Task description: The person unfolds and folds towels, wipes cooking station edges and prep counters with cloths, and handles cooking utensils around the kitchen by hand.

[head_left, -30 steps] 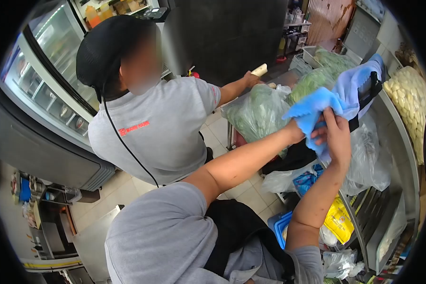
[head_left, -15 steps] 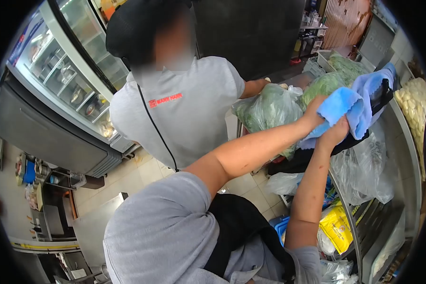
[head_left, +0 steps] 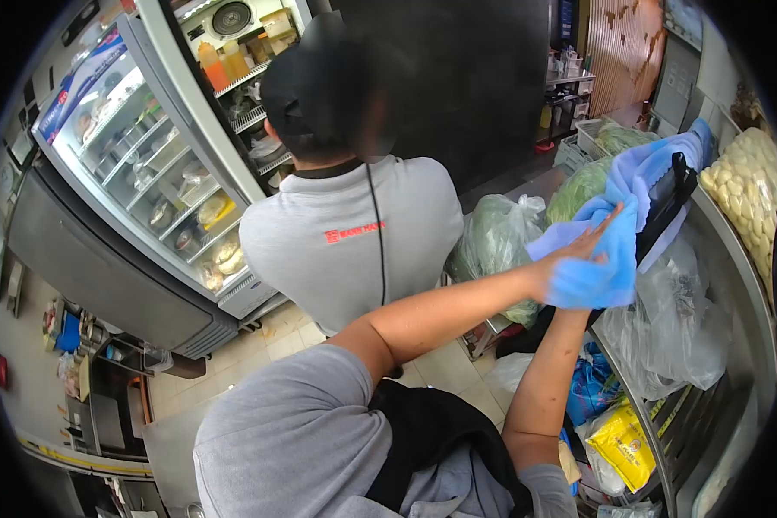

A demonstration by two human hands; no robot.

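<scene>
A blue cloth (head_left: 617, 263) is bunched between my two hands, and its paler part extends up over the dark handle at the counter's edge. My left hand (head_left: 570, 257) lies against it with fingers stretched out, blurred by motion. Below, my right hand (head_left: 573, 314) is wrapped in the cloth; only its heel and wrist show, and the fingers are hidden. Close by are clear bags of leafy greens (head_left: 496, 237) and a black strap-like handle (head_left: 672, 203).
A co-worker in a grey shirt (head_left: 341, 250) stands to the left, by a glass-door fridge (head_left: 160, 173). Crumpled clear plastic (head_left: 669, 319) hangs below the cloth. A bag of pale peeled cloves (head_left: 747, 194) sits at right. A yellow packet (head_left: 623, 445) lies on a lower shelf.
The cloth now covers my right hand, and my left hand has shifted down with its fingers straightened. The co-worker has turned away toward the fridge, whose door stands wider open.
</scene>
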